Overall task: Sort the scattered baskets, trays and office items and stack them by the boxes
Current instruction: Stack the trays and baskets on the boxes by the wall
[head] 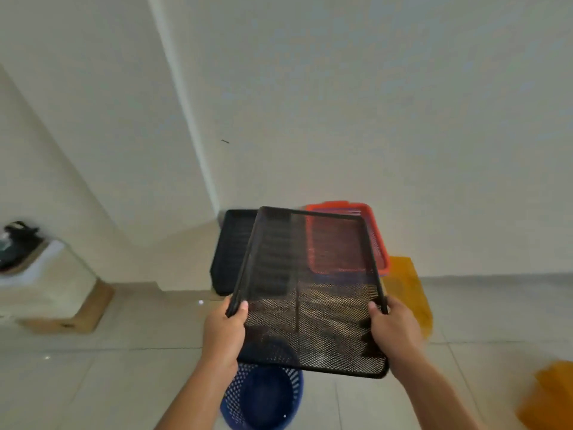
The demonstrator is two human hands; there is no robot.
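Note:
I hold a black wire-mesh tray point(310, 293) tilted in the air in front of me. My left hand point(224, 333) grips its left rim, thumb on top. My right hand point(393, 330) grips its right rim the same way. Beyond the tray, against the wall, a black slotted tray point(231, 246) leans beside a red plastic basket point(372, 218). A blue round perforated basket point(263, 398) stands on the floor under the mesh tray, partly hidden by it.
A yellow tray point(409, 290) lies on the tiled floor right of the red basket, and another yellow item point(548, 398) sits at the lower right. Cardboard boxes point(77, 308) with dark items on top stand at the left by the wall.

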